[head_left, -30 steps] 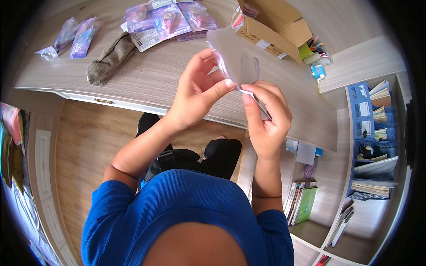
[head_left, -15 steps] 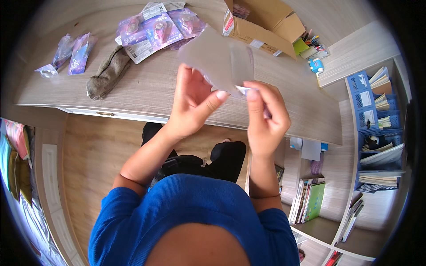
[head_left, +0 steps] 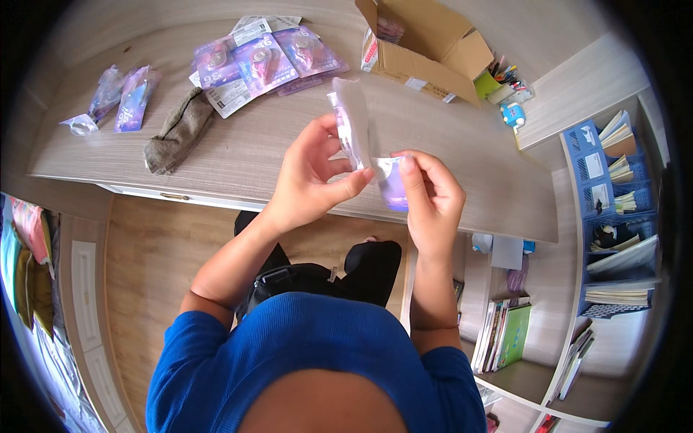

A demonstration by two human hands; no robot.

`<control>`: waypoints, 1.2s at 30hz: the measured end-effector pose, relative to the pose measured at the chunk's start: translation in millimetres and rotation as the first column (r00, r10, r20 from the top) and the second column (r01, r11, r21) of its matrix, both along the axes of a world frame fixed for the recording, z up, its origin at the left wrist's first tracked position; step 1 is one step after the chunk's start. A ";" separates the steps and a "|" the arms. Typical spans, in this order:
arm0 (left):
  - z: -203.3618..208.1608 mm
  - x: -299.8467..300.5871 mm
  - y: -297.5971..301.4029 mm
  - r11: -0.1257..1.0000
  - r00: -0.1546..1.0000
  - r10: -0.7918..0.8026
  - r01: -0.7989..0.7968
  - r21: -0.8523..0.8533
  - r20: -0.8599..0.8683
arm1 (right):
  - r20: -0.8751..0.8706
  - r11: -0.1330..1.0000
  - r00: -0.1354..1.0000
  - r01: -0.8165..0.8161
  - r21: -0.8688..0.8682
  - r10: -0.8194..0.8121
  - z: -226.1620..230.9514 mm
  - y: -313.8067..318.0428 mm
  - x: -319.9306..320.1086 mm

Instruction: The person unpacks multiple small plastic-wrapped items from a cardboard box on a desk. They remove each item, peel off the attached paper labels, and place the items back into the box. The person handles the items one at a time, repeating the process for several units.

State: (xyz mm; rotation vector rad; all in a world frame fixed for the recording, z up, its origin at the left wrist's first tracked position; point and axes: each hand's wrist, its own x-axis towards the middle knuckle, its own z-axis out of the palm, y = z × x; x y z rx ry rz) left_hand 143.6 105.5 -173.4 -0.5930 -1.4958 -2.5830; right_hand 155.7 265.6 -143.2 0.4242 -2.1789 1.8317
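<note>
Above the desk's front edge, both hands are on a purple-and-grey card pack with a clear plastic part, seen nearly edge-on and bent. My left hand is closed on its left side, thumb against the lower corner. Between thumb and fingers, my right hand pinches a purple flap that hangs down at the right. Whether the flap is still joined to the rest, I cannot tell. Beyond my left hand lies a pile of purple blister packs. A grey-brown cloth pouch or sock rests left of it.
Farther left lie a purple pack and crumpled clear packaging. An open cardboard box stands at the back, beside pens and a blue toy. Right are blue file holders and shelved books.
The pack has turned from showing its broad grey face to nearly edge-on and bent. The right hand has moved slightly down, and a purple flap now hangs from its pinch.
</note>
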 end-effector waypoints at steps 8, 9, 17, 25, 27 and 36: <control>-7.3 -7.3 2.3 0.945 0.968 0.186 -0.223 -0.240 -0.169 | -0.211 0.988 0.970 -0.093 0.127 0.119 9.5 -2.9 -7.1; -6.0 -6.8 3.3 0.932 0.960 0.202 -0.249 -0.263 -0.194 | -0.180 0.976 0.972 -0.118 0.183 0.151 11.1 -0.3 -8.2; -5.4 -5.6 6.8 0.889 0.943 0.259 -0.318 -0.331 -0.209 | -0.129 0.957 0.984 -0.082 0.280 0.123 13.1 -0.6 -5.7; 2.4 -3.7 4.2 0.881 0.945 0.261 -0.317 -0.350 -0.198 | -0.182 0.948 0.979 -0.033 0.316 0.095 15.2 0.9 -1.7; 1.8 -4.1 3.5 0.906 0.958 0.230 -0.275 -0.322 -0.170 | -0.165 0.951 0.979 -0.061 0.302 0.116 15.9 2.1 -2.3; 10.9 -0.9 -5.3 0.953 1.000 0.012 -0.020 -0.303 -0.029 | -0.083 0.956 0.986 -0.117 0.268 0.144 19.5 4.9 -4.9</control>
